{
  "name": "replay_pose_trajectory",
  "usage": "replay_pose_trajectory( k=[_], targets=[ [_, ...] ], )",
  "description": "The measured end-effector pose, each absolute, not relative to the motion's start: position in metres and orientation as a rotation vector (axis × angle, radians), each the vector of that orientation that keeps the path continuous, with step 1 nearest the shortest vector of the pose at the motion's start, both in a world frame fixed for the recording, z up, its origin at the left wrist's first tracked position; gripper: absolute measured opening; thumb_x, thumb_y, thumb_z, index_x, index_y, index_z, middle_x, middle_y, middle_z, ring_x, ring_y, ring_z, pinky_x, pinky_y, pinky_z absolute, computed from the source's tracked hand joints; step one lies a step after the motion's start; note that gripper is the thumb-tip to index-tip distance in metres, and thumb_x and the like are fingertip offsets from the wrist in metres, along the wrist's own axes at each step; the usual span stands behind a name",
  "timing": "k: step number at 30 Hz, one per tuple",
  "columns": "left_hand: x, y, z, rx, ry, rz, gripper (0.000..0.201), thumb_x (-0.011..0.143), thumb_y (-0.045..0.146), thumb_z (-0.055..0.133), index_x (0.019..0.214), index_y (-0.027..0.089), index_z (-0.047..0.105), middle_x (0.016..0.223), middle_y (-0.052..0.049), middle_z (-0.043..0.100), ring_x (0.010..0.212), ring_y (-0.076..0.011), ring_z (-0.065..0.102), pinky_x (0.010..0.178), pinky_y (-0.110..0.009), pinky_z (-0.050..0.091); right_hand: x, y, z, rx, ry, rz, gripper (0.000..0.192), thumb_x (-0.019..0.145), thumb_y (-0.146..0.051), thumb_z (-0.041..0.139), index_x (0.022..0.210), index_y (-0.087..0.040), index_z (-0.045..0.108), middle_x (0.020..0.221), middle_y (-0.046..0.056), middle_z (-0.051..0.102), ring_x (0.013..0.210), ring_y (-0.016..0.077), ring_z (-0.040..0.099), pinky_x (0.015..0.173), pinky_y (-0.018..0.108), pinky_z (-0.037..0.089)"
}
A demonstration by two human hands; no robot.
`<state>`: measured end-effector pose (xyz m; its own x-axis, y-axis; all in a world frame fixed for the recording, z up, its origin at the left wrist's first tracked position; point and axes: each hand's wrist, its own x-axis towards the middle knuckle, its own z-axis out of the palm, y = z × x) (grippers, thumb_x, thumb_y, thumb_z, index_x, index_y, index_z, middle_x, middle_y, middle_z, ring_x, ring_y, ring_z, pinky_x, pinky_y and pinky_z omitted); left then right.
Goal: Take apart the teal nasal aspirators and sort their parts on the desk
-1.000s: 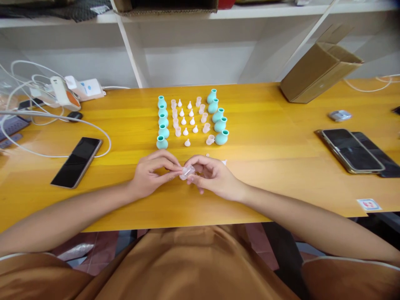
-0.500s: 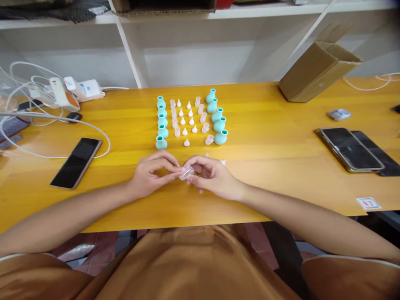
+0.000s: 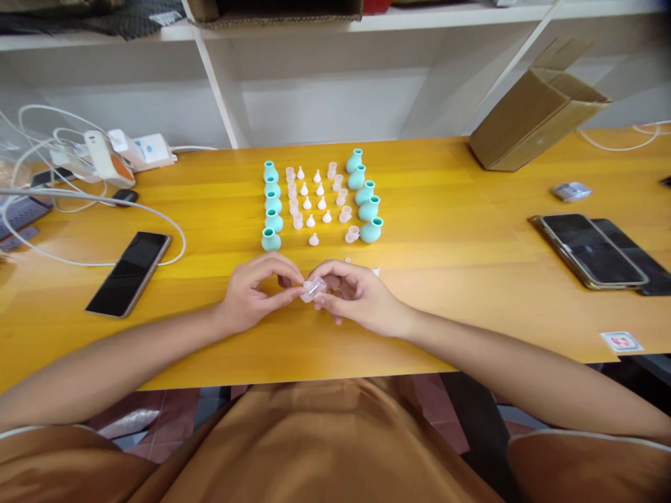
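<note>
Left hand: pinching one end of a small clear pinkish plastic cap between thumb and fingertips, wrist resting low over the yellow wooden tabletop.
Right hand: gripping the other end of the same cap, fingers curling around it; the two hands are meeting at the piece.
Cap location: hovering just above the tabletop's near-centre, between both hands, in front of the rows of parts.
Teal bulbs, left column: five small teal rubber bulbs standing upright in a line.
Teal bulbs, right column: five more, lining up on a slight diagonal.
White cone tips: small white pieces sitting in two short rows between the columns.
Pinkish caps: lying and standing beside the cones, some tipped over.
Black phone, left: lying flat, a white cable looping beside it.
Phones, right: two dark handsets lying side by side.
Cardboard box: leaning at the far right edge.
</note>
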<state>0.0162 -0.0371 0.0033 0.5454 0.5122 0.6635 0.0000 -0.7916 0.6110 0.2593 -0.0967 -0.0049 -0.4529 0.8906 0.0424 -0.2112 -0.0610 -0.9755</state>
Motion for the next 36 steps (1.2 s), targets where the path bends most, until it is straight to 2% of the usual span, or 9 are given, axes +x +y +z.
replay_pose_trajectory(
  k=[5, 11, 17, 21, 30, 32, 34, 36],
  targets=[
    [0.016, -0.036, 0.004, 2.222, 0.429, 1.194, 0.008, 0.099, 0.019, 0.085, 0.107, 0.020, 0.082, 0.098, -0.006, 0.083, 0.084, -0.0135, 0.077, 0.076, -0.023, 0.064, 0.259, -0.097, -0.002, -0.795, -1.371, 1.626, 0.028, 0.096, -0.031, 0.086, 0.117, -0.021, 0.071, 0.104, 0.006, 0.076, 0.086, 0.0144, 0.070, 0.055, 0.017, 0.059],
    [0.017, -0.034, 0.005, 2.255, 0.418, 1.225, 0.006, 0.098, 0.018, 0.086, 0.103, 0.021, 0.083, 0.098, -0.006, 0.082, 0.089, -0.0142, 0.078, 0.083, -0.025, 0.064, 0.259, -0.098, -0.001, -0.831, -1.400, 1.617, 0.032, 0.097, -0.038, 0.087, 0.118, -0.021, 0.071, 0.095, 0.004, 0.073, 0.077, 0.0131, 0.065, 0.055, 0.019, 0.059],
    [0.015, -0.035, 0.002, 2.237, 0.414, 1.233, 0.016, 0.097, 0.019, 0.087, 0.113, 0.022, 0.082, 0.099, -0.005, 0.081, 0.084, -0.0133, 0.075, 0.076, -0.023, 0.064, 0.259, -0.097, 0.000, -0.829, -1.388, 1.608, 0.031, 0.096, -0.039, 0.087, 0.117, -0.021, 0.071, 0.096, 0.004, 0.073, 0.078, 0.0136, 0.066, 0.054, 0.018, 0.059],
    [0.015, -0.036, 0.003, 2.298, 0.409, 1.232, 0.010, 0.099, 0.018, 0.086, 0.108, 0.022, 0.083, 0.100, -0.005, 0.081, 0.089, -0.0138, 0.078, 0.081, -0.024, 0.065, 0.260, -0.097, 0.000, -0.820, -1.391, 1.612, 0.031, 0.096, -0.038, 0.087, 0.117, -0.021, 0.071, 0.098, 0.005, 0.074, 0.079, 0.0137, 0.066, 0.055, 0.019, 0.059],
    [0.014, -0.035, 0.004, 2.313, 0.420, 1.225, 0.008, 0.100, 0.020, 0.085, 0.106, 0.024, 0.084, 0.099, -0.005, 0.082, 0.087, -0.0145, 0.078, 0.079, -0.026, 0.065, 0.259, -0.097, 0.001, -0.849, -1.397, 1.616, 0.032, 0.096, -0.039, 0.086, 0.117, -0.021, 0.071, 0.096, 0.004, 0.073, 0.074, 0.0125, 0.063, 0.054, 0.020, 0.058],
    [0.015, -0.036, 0.000, 2.251, 0.424, 1.222, 0.014, 0.099, 0.024, 0.086, 0.113, 0.024, 0.083, 0.100, -0.005, 0.081, 0.085, -0.0140, 0.077, 0.078, -0.026, 0.065, 0.259, -0.097, 0.001, -0.846, -1.401, 1.610, 0.032, 0.097, -0.041, 0.086, 0.118, -0.021, 0.070, 0.094, 0.003, 0.072, 0.074, 0.0127, 0.063, 0.054, 0.020, 0.058],
    [0.016, -0.038, -0.003, 2.131, 0.423, 1.206, 0.036, 0.097, 0.031, 0.090, 0.128, 0.023, 0.076, 0.103, -0.006, 0.081, 0.084, -0.0140, 0.076, 0.078, -0.026, 0.065, 0.259, -0.098, 0.000, -0.849, -1.407, 1.591, 0.034, 0.098, -0.043, 0.085, 0.119, -0.022, 0.070, 0.094, 0.003, 0.072, 0.072, 0.0126, 0.062, 0.054, 0.021, 0.057],
    [0.017, -0.040, -0.005, 2.055, 0.418, 1.160, 0.052, 0.093, 0.037, 0.095, 0.136, 0.022, 0.071, 0.106, -0.007, 0.080, 0.084, -0.0141, 0.076, 0.078, -0.026, 0.066, 0.259, -0.099, 0.000, -0.862, -1.433, 1.542, 0.033, 0.099, -0.045, 0.084, 0.119, -0.022, 0.070, 0.098, 0.004, 0.073, 0.072, 0.0127, 0.062, 0.054, 0.022, 0.056]
  ],
)
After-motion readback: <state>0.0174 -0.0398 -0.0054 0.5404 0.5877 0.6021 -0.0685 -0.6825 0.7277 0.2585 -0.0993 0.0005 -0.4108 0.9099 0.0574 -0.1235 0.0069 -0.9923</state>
